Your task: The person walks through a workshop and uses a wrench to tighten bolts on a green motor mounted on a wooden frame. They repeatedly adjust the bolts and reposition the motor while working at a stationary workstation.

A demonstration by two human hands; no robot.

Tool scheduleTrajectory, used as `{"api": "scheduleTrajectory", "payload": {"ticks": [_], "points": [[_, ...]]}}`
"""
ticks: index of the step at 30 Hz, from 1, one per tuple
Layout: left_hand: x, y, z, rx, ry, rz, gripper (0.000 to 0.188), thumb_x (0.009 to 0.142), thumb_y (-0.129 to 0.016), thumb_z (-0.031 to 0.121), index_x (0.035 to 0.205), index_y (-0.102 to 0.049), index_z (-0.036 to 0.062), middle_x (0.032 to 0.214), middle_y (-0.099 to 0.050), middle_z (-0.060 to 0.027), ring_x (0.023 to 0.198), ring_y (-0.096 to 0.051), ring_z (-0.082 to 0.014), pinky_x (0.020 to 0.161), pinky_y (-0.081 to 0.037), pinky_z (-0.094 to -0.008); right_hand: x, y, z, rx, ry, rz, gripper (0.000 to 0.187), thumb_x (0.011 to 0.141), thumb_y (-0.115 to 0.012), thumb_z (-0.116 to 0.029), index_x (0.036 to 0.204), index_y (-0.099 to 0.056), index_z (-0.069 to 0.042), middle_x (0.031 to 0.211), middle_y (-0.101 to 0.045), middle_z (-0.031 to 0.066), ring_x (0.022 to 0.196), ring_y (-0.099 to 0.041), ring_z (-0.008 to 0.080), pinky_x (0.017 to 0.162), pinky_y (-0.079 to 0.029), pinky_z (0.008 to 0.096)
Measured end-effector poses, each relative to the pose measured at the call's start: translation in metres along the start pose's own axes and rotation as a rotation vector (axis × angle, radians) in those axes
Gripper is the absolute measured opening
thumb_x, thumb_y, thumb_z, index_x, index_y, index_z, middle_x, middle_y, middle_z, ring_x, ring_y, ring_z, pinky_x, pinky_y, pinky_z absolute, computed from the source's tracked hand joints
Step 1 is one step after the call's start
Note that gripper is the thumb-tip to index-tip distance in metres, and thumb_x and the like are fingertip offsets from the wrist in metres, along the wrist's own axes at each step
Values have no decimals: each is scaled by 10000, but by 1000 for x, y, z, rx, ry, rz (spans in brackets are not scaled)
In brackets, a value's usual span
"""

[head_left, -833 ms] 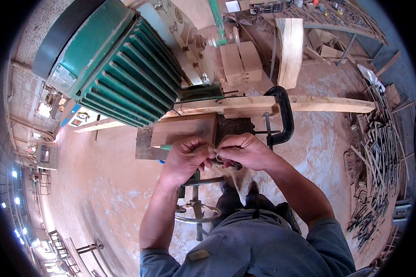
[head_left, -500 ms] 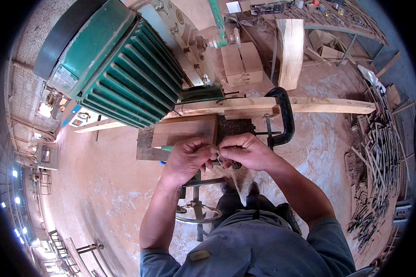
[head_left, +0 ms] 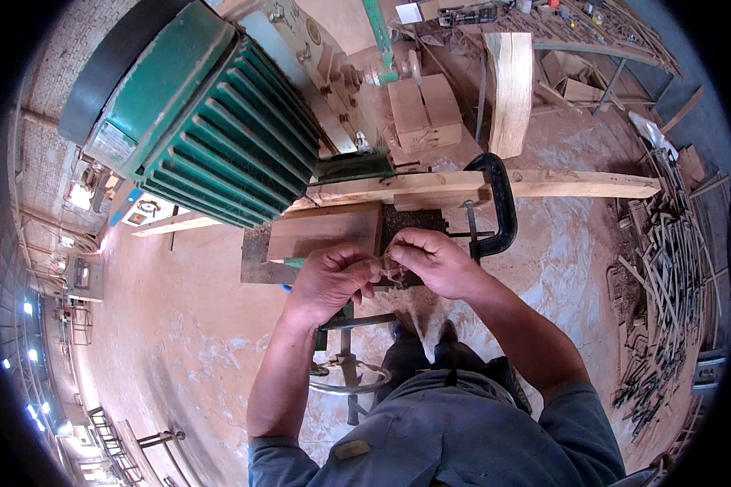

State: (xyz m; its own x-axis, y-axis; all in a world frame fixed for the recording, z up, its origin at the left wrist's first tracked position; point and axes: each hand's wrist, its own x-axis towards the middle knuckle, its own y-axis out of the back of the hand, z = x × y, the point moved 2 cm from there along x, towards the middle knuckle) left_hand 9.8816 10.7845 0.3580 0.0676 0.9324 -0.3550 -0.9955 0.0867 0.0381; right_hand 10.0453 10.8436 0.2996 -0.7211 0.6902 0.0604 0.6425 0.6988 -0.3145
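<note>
Just in front of my body, my left hand (head_left: 335,280) and my right hand (head_left: 432,261) meet over the near side of a machine table. The fingers of each are pinched together. Between the fingertips runs a thin, pale, curling strand (head_left: 391,274), which looks like string or a wood fibre; its exact kind is too small to make out. Beyond the hands, a smooth reddish wood block (head_left: 325,231) rests on the dark machine table (head_left: 256,272). A bit of green shows beside my left hand.
A large green motor (head_left: 219,130) looms at upper left. A long wooden beam (head_left: 577,185) crosses behind the table, with a black C-clamp (head_left: 505,207) on it. Below are a metal handwheel (head_left: 353,388) and, at right, piled wood offcuts (head_left: 674,268). A cardboard box (head_left: 426,114) sits behind.
My right hand has shifted slightly up and away from my left, opening a small gap where the pale strand shows more plainly. My left hand stays nearly in place.
</note>
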Motion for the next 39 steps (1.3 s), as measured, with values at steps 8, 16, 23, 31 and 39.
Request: {"api": "scheduleTrajectory", "payload": {"ticks": [8, 16, 23, 31, 39], "points": [[5, -1, 3, -116, -137, 84, 35, 837, -590, 37, 853, -614, 18, 778, -641, -52, 626, -593, -94, 514, -452, -190, 15, 8, -20, 353, 62, 154, 120, 941, -497, -135, 916, -533, -24, 769, -555, 24, 744, -563, 114, 665, -467, 253], [20, -20, 53, -545, -428, 182, 73, 886, -515, 105, 888, -566, 53, 741, -606, -65, 562, -551, -119, 427, -407, -211, 33, 6, -78, 579, 76, 72, 112, 897, -565, -132, 900, -557, -20, 662, -475, 11, 612, -452, 108, 573, -389, 254], [41, -25, 104, -471, -664, 411, 114, 921, -472, 151, 870, -537, 72, 717, -566, -32, 625, -540, -114, 546, -447, -239, 82, 22, -141, -88, 85, -85, 155, 879, -582, -167, 860, -608, -16, 679, -556, 0, 598, -499, 69, 560, -418, 227], [77, -27, 145, -703, -780, 406, 110, 940, -443, 159, 909, -522, 90, 805, -565, -18, 785, -540, -130, 733, -420, -297, 142, 26, -209, -395, 2, -164, 151, 870, -582, -176, 786, -602, -53, 696, -582, 3, 589, -489, 67, 519, -383, 210], [121, -28, 173, -821, -977, 479, 152, 917, -468, 35, 1066, -496, 28, 889, -569, -50, 808, -538, -127, 769, -447, -269, 206, 31, -234, -269, 255, 34, 160, 850, -602, -176, 874, -626, -21, 669, -507, -23, 588, -430, 55, 501, -362, 206]]}}
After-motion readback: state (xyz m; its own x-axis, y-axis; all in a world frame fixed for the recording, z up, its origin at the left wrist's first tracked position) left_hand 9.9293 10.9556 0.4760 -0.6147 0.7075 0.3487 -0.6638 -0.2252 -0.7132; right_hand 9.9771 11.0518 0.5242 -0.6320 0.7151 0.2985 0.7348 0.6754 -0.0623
